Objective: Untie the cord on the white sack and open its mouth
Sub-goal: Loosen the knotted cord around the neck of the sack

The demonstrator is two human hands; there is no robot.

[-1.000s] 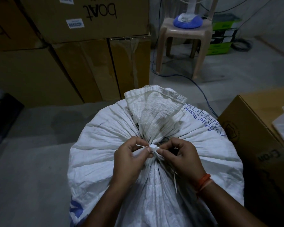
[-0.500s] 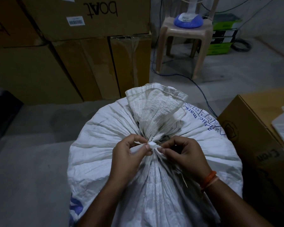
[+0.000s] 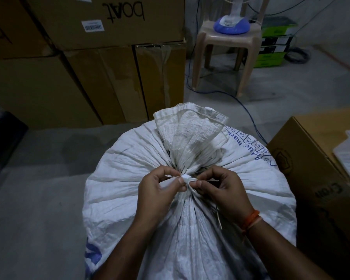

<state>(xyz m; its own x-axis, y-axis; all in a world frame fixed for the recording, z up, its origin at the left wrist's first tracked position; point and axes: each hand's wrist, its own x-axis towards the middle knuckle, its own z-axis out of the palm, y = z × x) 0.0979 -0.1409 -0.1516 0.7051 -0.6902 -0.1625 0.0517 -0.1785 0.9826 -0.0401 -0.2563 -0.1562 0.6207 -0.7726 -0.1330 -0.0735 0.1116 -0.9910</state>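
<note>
The white sack (image 3: 129, 178) stands on the floor (image 3: 28, 199), its neck bunched and tied. The left hand (image 3: 156, 190) and right hand (image 3: 224, 188) each pinch the cord (image 3: 186, 178) at the knot, fingers curled.

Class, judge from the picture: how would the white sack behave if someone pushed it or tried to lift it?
The white sack bulges full, so it is probably heavy. Its woven cloth creases toward the cord, so it likely sags rather than staying stiff. Standing broad on the floor, it seems unlikely to roll.

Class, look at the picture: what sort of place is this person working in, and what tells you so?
Probably a storeroom or small warehouse: stacked cartons, a bare concrete floor and a tied sack.
</note>
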